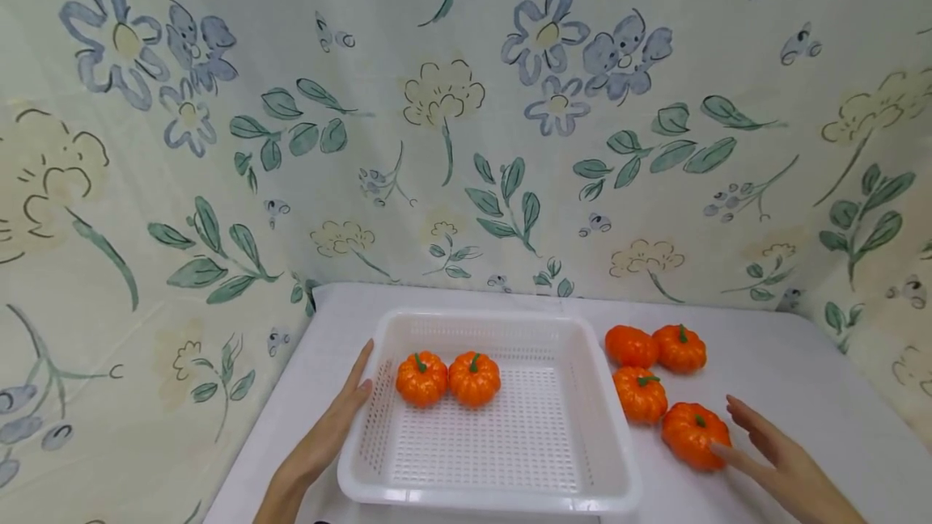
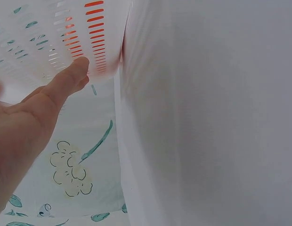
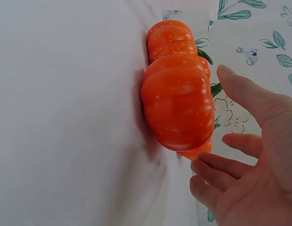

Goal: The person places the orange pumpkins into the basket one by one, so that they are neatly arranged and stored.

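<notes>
An orange pumpkin (image 1: pixel 688 437) sits on the table (image 1: pixel 772 370), right of the white perforated basket (image 1: pixel 488 500); its stem points up and its broad axis lies flat. The right hand (image 1: pixel 790 467) reaches beside it, thumb and fingers spread; contact is unclear. Three more pumpkins (image 1: pixel 641 397) cluster behind it. The left hand (image 1: pixel 320 439), fingers extended, is at the basket's left wall. The basket's long axis runs left to right; inside, two pumpkins (image 1: pixel 422 384) stand side by side, stems up.
</notes>
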The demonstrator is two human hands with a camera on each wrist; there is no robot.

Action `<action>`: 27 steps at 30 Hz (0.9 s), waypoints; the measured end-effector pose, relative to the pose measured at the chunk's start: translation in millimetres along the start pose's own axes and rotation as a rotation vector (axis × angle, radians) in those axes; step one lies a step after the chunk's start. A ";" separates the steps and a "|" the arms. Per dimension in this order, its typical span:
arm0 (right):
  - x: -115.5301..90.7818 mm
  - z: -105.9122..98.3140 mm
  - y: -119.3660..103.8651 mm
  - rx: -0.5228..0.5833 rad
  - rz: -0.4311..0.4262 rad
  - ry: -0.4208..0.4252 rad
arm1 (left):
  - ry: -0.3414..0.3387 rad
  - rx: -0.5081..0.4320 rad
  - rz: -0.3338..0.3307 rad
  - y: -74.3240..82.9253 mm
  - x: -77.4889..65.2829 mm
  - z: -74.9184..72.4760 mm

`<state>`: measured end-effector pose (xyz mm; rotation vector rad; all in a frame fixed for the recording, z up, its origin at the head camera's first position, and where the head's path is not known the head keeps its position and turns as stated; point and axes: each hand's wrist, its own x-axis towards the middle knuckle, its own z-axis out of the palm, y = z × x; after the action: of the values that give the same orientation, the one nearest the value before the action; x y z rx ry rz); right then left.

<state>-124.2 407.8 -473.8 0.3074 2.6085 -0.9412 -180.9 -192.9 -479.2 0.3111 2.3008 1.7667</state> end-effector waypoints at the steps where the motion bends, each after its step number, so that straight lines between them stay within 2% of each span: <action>1: -0.6 1.8 0.7 0.006 -0.002 -0.004 | 0.000 0.002 0.002 0.0 -0.4 -0.2; 6: 0.2 15.4 -2.5 0.019 0.003 0.001 | 0.004 0.005 0.009 0.9 -1.2 -0.3; 12: 6.0 23.9 -12.2 -0.054 -0.033 0.066 | 0.012 -0.003 -0.001 0.7 -0.8 0.1; 15: 8.3 23.3 -15.6 -0.085 -0.047 0.095 | 0.010 -0.007 -0.005 0.0 0.1 0.2; 27: 5.8 12.0 -28.2 -0.067 -0.134 0.132 | 0.003 0.004 -0.003 0.0 -1.0 -0.5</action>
<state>-135.4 379.1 -468.6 0.1849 2.8048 -0.9022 -180.1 -193.6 -479.0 0.3060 2.3059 1.7633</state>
